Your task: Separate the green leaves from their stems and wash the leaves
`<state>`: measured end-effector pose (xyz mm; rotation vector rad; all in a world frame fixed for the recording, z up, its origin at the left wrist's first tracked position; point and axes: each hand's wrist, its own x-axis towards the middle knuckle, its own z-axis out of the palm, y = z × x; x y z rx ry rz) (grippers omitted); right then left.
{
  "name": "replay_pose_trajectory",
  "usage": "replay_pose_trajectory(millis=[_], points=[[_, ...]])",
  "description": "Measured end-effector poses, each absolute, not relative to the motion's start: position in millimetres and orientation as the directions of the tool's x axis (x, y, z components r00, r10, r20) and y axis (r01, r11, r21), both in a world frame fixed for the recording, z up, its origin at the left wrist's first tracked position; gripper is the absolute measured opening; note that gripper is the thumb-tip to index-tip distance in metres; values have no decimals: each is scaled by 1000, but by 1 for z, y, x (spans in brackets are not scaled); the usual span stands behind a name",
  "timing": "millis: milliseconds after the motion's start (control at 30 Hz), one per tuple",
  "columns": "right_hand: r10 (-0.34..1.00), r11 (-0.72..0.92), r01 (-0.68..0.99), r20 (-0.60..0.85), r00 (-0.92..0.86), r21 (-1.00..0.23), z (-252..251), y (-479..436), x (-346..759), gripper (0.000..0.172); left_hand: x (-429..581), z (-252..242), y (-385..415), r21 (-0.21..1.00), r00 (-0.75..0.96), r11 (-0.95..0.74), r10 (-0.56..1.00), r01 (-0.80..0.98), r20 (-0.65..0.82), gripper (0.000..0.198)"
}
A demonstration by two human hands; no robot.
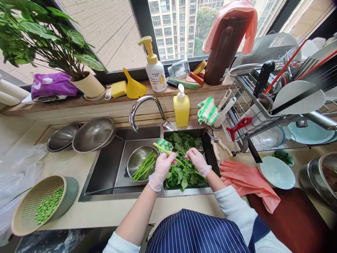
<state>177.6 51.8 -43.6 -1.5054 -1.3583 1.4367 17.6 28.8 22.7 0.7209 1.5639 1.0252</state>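
Observation:
In a clear plastic glove, my left hand point(162, 168) is closed around a pale green stem point(161, 148), which slants from upper left down toward the right. My gloved right hand point(199, 162) is above the leafy greens point(183, 181), its fingers curled in a pinch; what lies between them is too small to make out. The greens fill the right basin of the sink. A steel bowl point(133, 162) in the left basin holds a bunch of trimmed green stems point(144, 167). Behind my left hand sits a green-and-white scrubber cloth point(165, 144).
The curved faucet point(142, 102) rises behind the sink, beside a yellow soap bottle point(181, 109). Scissors point(219, 142) and pink rubber gloves point(247, 179) lie at the right, below a loaded dish rack point(244, 123). A basket point(19, 214) of green beans stands at the left.

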Motion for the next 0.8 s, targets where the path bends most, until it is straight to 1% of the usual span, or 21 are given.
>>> replay_pose_trajectory(millis=[100, 167, 233, 267, 333, 467, 567, 667, 733, 800], points=[[884, -262, 199, -318, -343, -944, -46, 41, 185, 24, 8, 20, 32, 891, -265, 441, 851, -108, -453, 32], [812, -325, 102, -333, -479, -940, -43, 32, 185, 27, 5, 16, 33, 884, -254, 442, 847, -151, -467, 33], [754, -409, 19, -350, -556, -912, -40, 25, 185, 31, 6, 10, 33, 872, -237, 451, 841, -190, -487, 35], [741, -430, 9, -359, -567, -903, -39, 23, 184, 33, 7, 7, 32, 867, -229, 456, 839, -202, -495, 36], [744, -412, 64, -376, -553, -909, -39, 21, 185, 34, 10, 2, 30, 859, -210, 462, 838, -219, -504, 38], [784, -332, 217, -396, -477, -918, -49, 22, 189, 30, 15, -2, 25, 861, -157, 455, 855, -229, -494, 40], [815, -364, 236, -431, -387, -901, -59, 24, 190, 28, 20, -4, 18, 892, -124, 400, 894, -211, -431, 36], [823, -435, 142, -457, -337, -889, -69, 27, 189, 26, 28, -7, 11, 932, -130, 307, 933, -194, -334, 29], [825, -495, 19, -477, -303, -869, -76, 28, 191, 24, 30, -6, 9, 949, -140, 250, 950, -191, -279, 25], [821, -556, -125, -521, -233, -821, -81, 29, 196, 21, 28, -3, 10, 965, -150, 198, 963, -170, -224, 22]])
